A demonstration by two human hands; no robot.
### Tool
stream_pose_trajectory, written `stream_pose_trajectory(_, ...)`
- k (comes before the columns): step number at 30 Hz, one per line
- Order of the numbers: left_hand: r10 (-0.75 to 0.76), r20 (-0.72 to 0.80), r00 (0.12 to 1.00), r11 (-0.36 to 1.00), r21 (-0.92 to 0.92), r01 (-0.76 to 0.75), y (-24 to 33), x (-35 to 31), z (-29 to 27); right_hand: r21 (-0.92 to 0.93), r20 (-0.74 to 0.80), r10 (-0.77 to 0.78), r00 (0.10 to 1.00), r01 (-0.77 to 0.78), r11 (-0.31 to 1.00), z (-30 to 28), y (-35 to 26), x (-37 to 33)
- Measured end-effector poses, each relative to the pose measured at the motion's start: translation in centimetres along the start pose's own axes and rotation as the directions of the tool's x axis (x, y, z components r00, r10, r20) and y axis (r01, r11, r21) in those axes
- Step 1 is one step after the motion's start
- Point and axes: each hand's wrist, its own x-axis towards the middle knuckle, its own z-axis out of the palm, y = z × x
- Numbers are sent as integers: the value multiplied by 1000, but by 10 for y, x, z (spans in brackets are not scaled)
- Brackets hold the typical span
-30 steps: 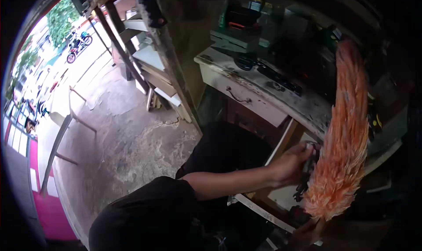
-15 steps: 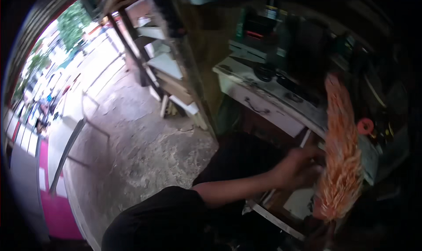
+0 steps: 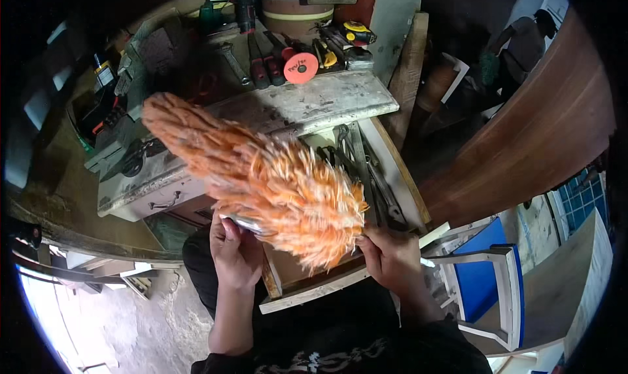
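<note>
A fluffy orange feather duster [image 3: 268, 178] slants across the middle, above an open drawer [image 3: 314, 295]. At the duster's near right end, my right hand [image 3: 392, 259] is closed around its base; the handle is mostly hidden. My left hand [image 3: 235, 253] is closed at the duster's lower left side, fingers pinching a shiny metal piece [image 3: 243, 225]. The feathers hide part of that piece, so its kind does not show. Several wrenches [image 3: 386, 194] lie in the drawer, partly covered by the duster.
Behind the drawer, a worn white tabletop [image 3: 327, 99] holds a cordless drill [image 3: 245, 7], a tape measure [image 3: 358, 34] and a red disc [image 3: 301, 68]. At right stand a white-framed blue chair [image 3: 484, 269] and a curved wooden panel [image 3: 523, 151]. A person [image 3: 526, 43] is at the far right.
My view has swung right toward the workbench. The duster, upright at the right before, now slants across the middle, with my left hand beside its feathers.
</note>
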Motion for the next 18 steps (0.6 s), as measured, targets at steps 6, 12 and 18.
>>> stream_pose_trajectory(6, 194, 181, 964, 872, 418, -254, 18, 0, -19, -156, 28, -30, 999, 34, 987, 2, 14, 7)
stream_pose_trajectory(12, 391, 188, 901, 777, 458, -433, 88, 11, -33, -137, 144, -121, 982, 141, 981, -12, 16, 20)
stream_pose_trajectory(18, 615, 157, 773, 268, 880, -392, 150, 27, -61, -83, 203, -90, 975, 109, 991, 9, 26, 15)
